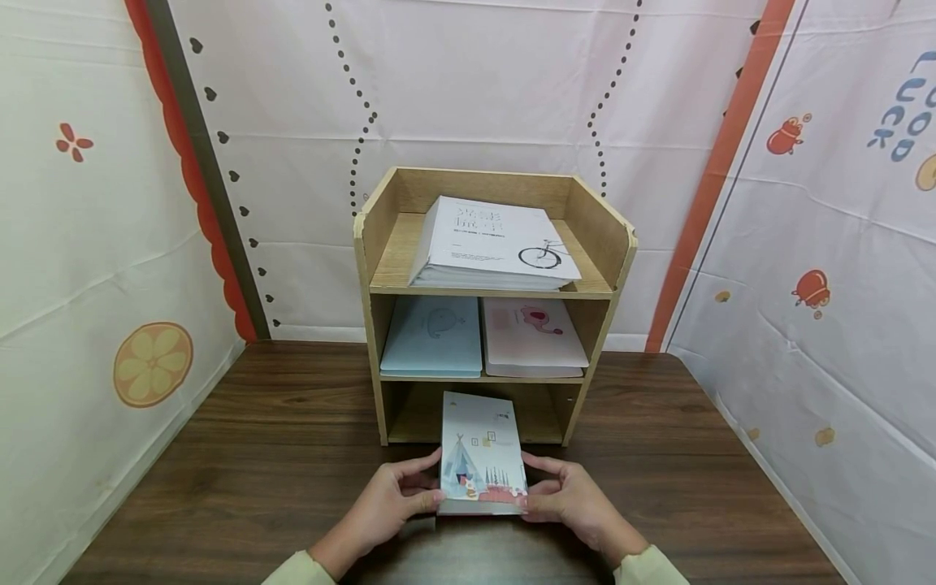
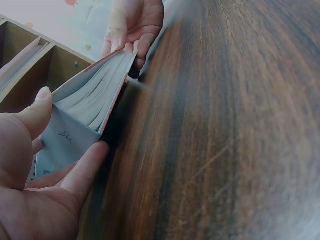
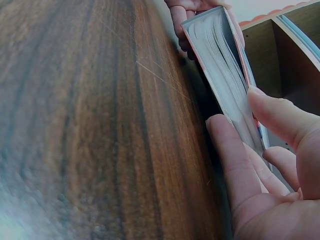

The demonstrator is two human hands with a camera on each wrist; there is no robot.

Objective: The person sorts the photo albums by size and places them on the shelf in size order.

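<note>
A thick book point(image 1: 483, 455) with a white cover, a blue tent and pink plants drawn on it, is held between my two hands. My left hand point(image 1: 398, 500) grips its left side near the front corner, thumb on top and fingers beneath. On the opposite side my right hand point(image 1: 566, 496) pinches the front right corner the same way. The book's far end overlaps the bottom compartment of a wooden shelf point(image 1: 382, 406). Both wrist views show the book's page edges point(image 2: 95, 95) and a dark gap between its lower cover and the wooden table point(image 3: 90, 125).
A thick white book point(image 1: 497, 240) with a bicycle drawing lies on the shelf's top level. The middle level holds light blue books point(image 1: 431, 337) on the left and pink books point(image 1: 534, 337) on the right. Patterned white cloth point(image 1: 483, 89) surrounds the table.
</note>
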